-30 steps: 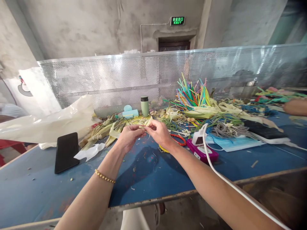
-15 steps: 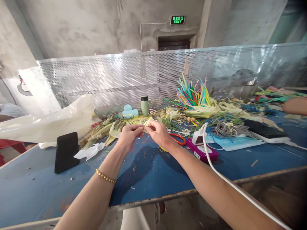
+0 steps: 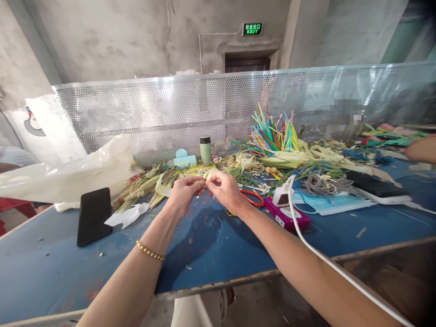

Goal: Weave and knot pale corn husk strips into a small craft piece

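Observation:
Over the middle of the blue table, my left hand [image 3: 184, 193] and my right hand [image 3: 225, 190] meet fingertip to fingertip. Both are closed in a pinch on a small piece of pale yellow corn husk [image 3: 209, 174], whose upper end sticks out above the fingers. The lower part of the husk is hidden by my fingers. Just beyond them lie dry corn husks [image 3: 136, 193] to the left and a tangle of husk scraps and green string [image 3: 240, 172] to the right. Orange-handled scissors [image 3: 254, 198] appear to lie beside my right wrist.
A black phone [image 3: 95, 217] and torn white paper [image 3: 127, 215] lie left. Right are a magenta box [image 3: 288, 213] with a white cable [image 3: 320, 254], a blue face mask [image 3: 332, 203] and colourful pipe cleaners [image 3: 272, 131]. A green bottle [image 3: 205, 152] stands behind. Another person's arm [image 3: 422, 149] reaches in.
The free end of the husk has bent down and now lies lower, across my right fingertips. My hands have barely shifted. At the right, the other person's arm has moved slightly.

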Action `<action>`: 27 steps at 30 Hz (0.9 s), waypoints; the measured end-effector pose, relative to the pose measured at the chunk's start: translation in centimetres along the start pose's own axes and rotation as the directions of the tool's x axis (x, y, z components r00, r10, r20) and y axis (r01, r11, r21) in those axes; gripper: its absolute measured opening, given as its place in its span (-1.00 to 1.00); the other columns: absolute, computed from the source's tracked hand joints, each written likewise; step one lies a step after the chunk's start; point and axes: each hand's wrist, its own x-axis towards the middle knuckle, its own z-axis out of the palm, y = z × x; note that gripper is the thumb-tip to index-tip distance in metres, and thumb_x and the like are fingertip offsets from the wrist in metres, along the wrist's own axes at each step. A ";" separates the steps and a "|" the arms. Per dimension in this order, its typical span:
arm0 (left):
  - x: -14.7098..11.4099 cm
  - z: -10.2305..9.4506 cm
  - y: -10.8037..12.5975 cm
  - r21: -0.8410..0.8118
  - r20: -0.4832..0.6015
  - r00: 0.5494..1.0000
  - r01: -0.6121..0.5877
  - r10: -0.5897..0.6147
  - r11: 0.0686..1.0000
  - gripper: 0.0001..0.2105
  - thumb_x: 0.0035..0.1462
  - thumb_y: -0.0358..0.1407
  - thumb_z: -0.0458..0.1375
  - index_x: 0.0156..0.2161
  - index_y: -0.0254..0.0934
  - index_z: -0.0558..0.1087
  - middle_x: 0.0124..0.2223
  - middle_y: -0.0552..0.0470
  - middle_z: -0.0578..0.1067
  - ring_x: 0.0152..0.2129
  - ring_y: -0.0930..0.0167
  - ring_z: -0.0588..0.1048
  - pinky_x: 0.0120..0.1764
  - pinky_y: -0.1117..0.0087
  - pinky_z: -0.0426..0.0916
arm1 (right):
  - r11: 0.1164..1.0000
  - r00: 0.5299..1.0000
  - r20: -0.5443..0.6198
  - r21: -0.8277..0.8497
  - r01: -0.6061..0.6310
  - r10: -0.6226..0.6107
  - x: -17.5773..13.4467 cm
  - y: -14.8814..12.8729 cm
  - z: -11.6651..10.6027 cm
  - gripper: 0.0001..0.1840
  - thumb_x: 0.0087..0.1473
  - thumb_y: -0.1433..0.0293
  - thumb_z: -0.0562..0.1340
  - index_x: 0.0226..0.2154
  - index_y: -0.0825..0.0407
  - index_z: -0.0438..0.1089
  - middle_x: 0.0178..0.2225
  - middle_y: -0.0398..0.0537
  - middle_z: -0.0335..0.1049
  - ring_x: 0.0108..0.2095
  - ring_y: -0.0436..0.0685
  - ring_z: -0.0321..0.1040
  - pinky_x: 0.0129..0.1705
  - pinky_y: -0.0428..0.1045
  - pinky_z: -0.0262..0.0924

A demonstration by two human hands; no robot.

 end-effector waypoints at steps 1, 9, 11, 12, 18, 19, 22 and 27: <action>0.0 0.1 0.0 -0.001 0.007 1.000 -0.001 0.001 1.000 -0.72 -0.24 -0.33 0.36 -0.35 -0.43 0.51 -0.52 0.03 0.48 -0.58 0.51 0.39 -0.43 0.44 0.25 | 1.000 1.000 -0.001 0.018 -0.017 0.017 0.0 0.1 0.0 -0.87 -0.03 0.47 0.18 -0.55 0.03 0.23 -0.60 -0.13 0.38 -0.61 0.03 0.37 -0.57 -0.10 0.16; 0.1 0.3 -0.4 0.006 -0.060 0.998 -0.033 0.033 0.999 -0.74 -0.26 -0.37 0.32 -0.35 -0.42 0.50 -0.58 0.08 0.45 -0.62 0.52 0.36 -0.50 0.46 0.16 | 0.999 1.000 -0.007 0.029 -0.026 0.027 -0.1 0.1 0.2 -0.87 0.00 0.45 0.18 -0.53 0.02 0.24 -0.59 -0.12 0.41 -0.66 0.03 0.36 -0.62 -0.10 0.17; 0.1 0.4 -0.5 -0.007 -0.073 0.997 -0.038 0.038 0.999 -0.75 -0.27 -0.40 0.31 -0.36 -0.41 0.50 -0.58 0.09 0.44 -0.63 0.53 0.35 -0.50 0.47 0.16 | 0.999 1.000 0.011 0.030 -0.027 0.027 -0.1 0.2 0.3 -0.87 0.00 0.45 0.18 -0.54 0.02 0.24 -0.58 -0.10 0.43 -0.66 0.03 0.37 -0.62 -0.10 0.16; 0.1 0.4 -0.6 -0.013 -0.074 0.997 -0.040 0.039 0.999 -0.76 -0.27 -0.41 0.30 -0.36 -0.41 0.50 -0.58 0.09 0.44 -0.63 0.53 0.35 -0.49 0.47 0.16 | 0.999 0.999 0.019 0.033 -0.034 0.033 0.0 0.3 0.4 -0.87 0.01 0.44 0.18 -0.54 0.02 0.25 -0.57 -0.10 0.43 -0.66 0.03 0.37 -0.62 -0.10 0.17; -0.2 0.6 -0.3 -0.030 -0.042 0.999 -0.029 0.028 0.999 -0.73 -0.23 -0.34 0.32 -0.33 -0.42 0.50 -0.53 0.06 0.46 -0.60 0.52 0.36 -0.48 0.46 0.17 | 0.995 0.996 -0.003 0.046 -0.089 0.089 0.1 0.3 0.3 -0.85 0.00 0.40 0.19 -0.54 0.01 0.22 -0.59 -0.09 0.43 -0.66 0.07 0.38 -0.66 -0.10 0.12; -0.2 0.6 -0.3 -0.030 -0.042 0.999 -0.034 0.033 0.999 -0.74 -0.21 -0.31 0.32 -0.35 -0.42 0.50 -0.53 0.05 0.46 -0.60 0.52 0.35 -0.48 0.46 0.17 | 0.995 0.996 -0.002 0.044 -0.091 0.091 0.1 0.3 0.3 -0.85 0.01 0.40 0.19 -0.54 0.01 0.21 -0.59 -0.09 0.43 -0.66 0.07 0.38 -0.66 -0.10 0.12; -0.1 0.5 -0.4 -0.031 -0.062 0.997 -0.047 0.045 0.998 -0.75 -0.22 -0.29 0.33 -0.39 -0.42 0.50 -0.54 0.05 0.44 -0.61 0.52 0.35 -0.48 0.45 0.18 | 0.997 0.997 0.012 0.021 -0.078 0.077 0.0 0.2 0.4 -0.85 0.01 0.40 0.18 -0.54 0.01 0.22 -0.60 -0.10 0.43 -0.66 0.07 0.39 -0.64 -0.09 0.14; 0.0 0.5 -0.5 0.012 -0.091 0.994 -0.063 0.063 0.998 -0.77 -0.24 -0.33 0.32 -0.39 -0.42 0.52 -0.59 0.08 0.42 -0.65 0.53 0.31 -0.49 0.45 0.18 | 0.995 0.996 0.034 0.055 -0.087 0.085 -0.1 0.2 0.5 -0.85 0.00 0.41 0.18 -0.55 0.01 0.23 -0.57 -0.10 0.46 -0.67 0.06 0.38 -0.64 -0.09 0.19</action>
